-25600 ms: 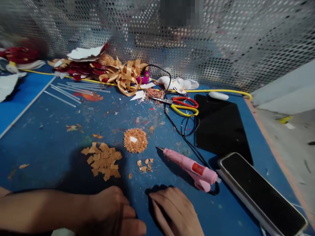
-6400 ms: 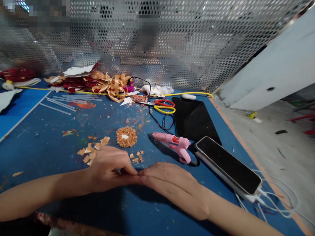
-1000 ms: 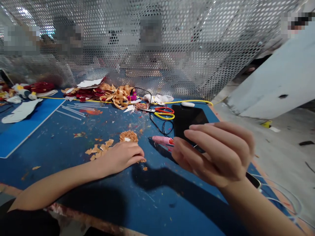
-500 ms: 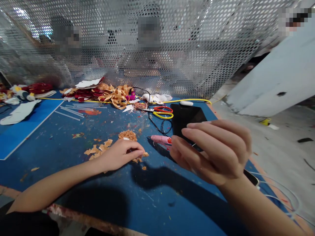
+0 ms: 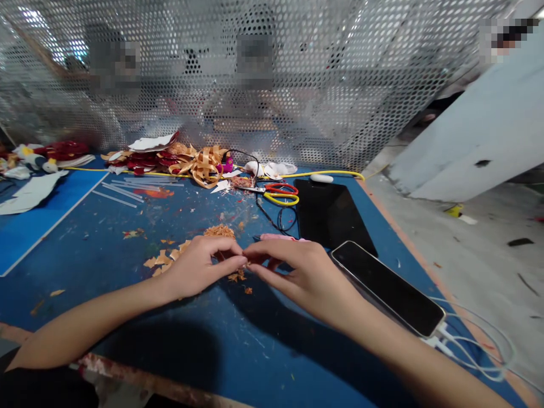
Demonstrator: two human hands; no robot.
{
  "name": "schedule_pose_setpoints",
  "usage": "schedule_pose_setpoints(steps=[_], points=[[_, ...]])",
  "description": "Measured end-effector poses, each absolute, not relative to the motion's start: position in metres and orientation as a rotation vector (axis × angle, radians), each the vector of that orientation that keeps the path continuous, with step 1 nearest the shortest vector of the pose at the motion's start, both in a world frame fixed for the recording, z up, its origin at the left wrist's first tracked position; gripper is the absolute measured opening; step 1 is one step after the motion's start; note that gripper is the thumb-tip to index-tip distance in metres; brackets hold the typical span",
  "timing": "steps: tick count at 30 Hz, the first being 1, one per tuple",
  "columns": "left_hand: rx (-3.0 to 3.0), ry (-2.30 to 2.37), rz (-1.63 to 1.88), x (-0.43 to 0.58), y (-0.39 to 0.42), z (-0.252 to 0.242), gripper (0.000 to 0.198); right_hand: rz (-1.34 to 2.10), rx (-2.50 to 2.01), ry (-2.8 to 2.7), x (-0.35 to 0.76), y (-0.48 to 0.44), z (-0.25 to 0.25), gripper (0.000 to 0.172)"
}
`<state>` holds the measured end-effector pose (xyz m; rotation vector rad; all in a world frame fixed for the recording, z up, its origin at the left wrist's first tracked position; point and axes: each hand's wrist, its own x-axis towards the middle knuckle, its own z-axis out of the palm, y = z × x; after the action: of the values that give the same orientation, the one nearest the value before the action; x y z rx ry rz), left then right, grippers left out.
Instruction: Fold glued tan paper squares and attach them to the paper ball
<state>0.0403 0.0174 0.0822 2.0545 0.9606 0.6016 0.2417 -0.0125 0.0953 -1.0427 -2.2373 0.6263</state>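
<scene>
Over the middle of the blue table [image 5: 178, 351], my left hand [image 5: 198, 265] and my right hand [image 5: 297, 266] meet at their fingertips. Both are pinched closed around something too small and covered to make out. Tan fabric-like scraps [image 5: 164, 258] lie beside my left hand, partly under it. Just behind that hand is a heap of thin orange-brown pieces [image 5: 220, 230]. A few small star-like bits [image 5: 237, 276] rest below the joined fingertips. The pink pen-like tool [image 5: 276, 237] is partly hidden behind my right hand.
Scissors [image 5: 280, 194] with red and yellow handles lie by a black tablet [image 5: 331, 212]. A phone [image 5: 389, 287] with white cables is at the right. Ribbons [image 5: 206, 166], clear sticks [image 5: 123, 192] and a yellow cord line the back, before a perforated metal screen [image 5: 297, 85].
My right hand has come down and left from above the tablet to meet my left hand's fingertips. The phone now shows fully. My left hand has barely moved.
</scene>
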Motion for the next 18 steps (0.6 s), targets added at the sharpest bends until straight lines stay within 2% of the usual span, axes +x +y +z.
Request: schedule_pose_setpoints(steps=[18], points=[[1.980, 1.109, 0.956, 0.017, 0.053, 0.092, 0.035, 0.450, -1.052, -2.143, 0.257, -0.019, 0.110, 0.010]])
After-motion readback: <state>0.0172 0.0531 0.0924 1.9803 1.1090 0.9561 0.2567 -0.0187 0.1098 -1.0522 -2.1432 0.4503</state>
